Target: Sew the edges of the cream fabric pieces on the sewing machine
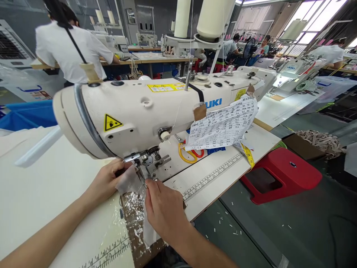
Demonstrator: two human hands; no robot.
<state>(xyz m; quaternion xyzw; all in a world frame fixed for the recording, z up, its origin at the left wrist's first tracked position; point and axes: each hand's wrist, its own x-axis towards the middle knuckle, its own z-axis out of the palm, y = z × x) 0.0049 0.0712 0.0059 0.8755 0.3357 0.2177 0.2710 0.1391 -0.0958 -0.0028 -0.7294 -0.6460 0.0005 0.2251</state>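
Note:
A white sewing machine [134, 115] stands across the table in front of me. My left hand [106, 178] is left of the needle area, its fingers closed on the edge of a piece of thin white fabric [129, 180]. Some of those fingers are hidden by the machine head and the cloth. Close to the presser foot, my right hand [164, 206] pinches a slim metal tool [141, 176] that looks like tweezers. A white strip of cloth [150, 232] hangs below the right hand, over a brown, tape-covered panel [134, 219].
Yellow-handled scissors [186, 156] lie behind the needle area. A handwritten sheet [223, 124] is taped to the machine. A yellow tape measure [248, 156] hangs over the table edge, near a red stool [287, 175]. A person in white [74, 52] sits ahead at another table.

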